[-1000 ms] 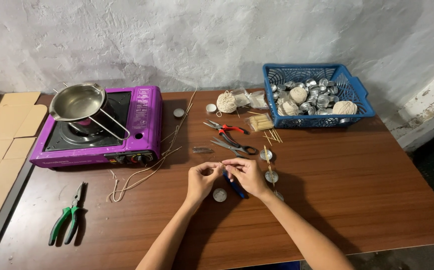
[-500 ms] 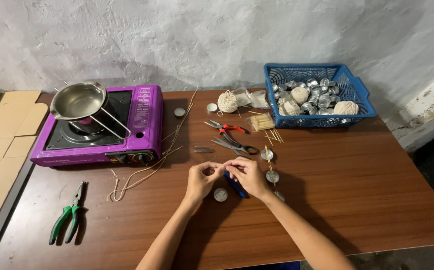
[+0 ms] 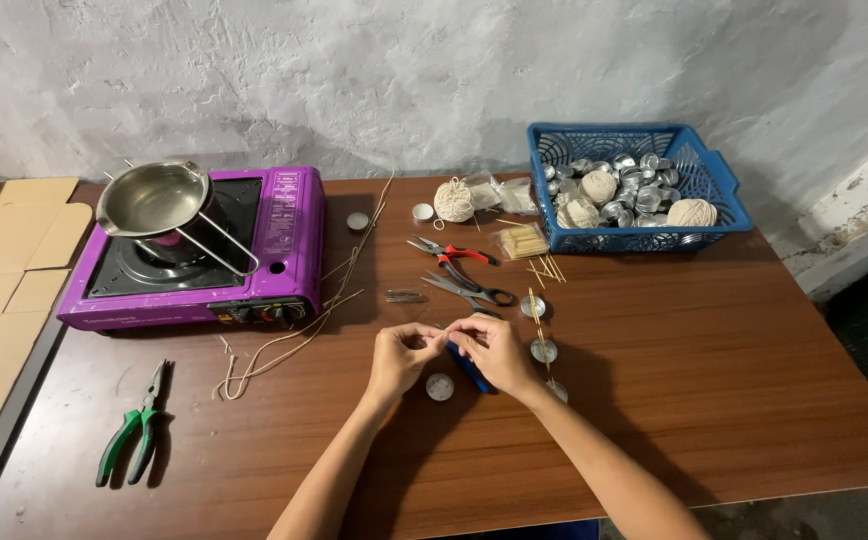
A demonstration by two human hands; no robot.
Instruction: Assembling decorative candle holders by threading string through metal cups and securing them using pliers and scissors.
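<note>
nothing's moved since; both hands, l (image 3: 401,357) & r (image 3: 489,347), pinch a thin wick over cup (image 3: 440,386). keep it taut & centred.

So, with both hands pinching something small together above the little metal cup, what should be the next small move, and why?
Probably lower the pinched piece into the small metal cup. The left hand and the right hand meet fingertip to fingertip just above and beside it. What they pinch is too small to tell, likely a thin wick. Similar cups on the right already carry sticks.
</note>
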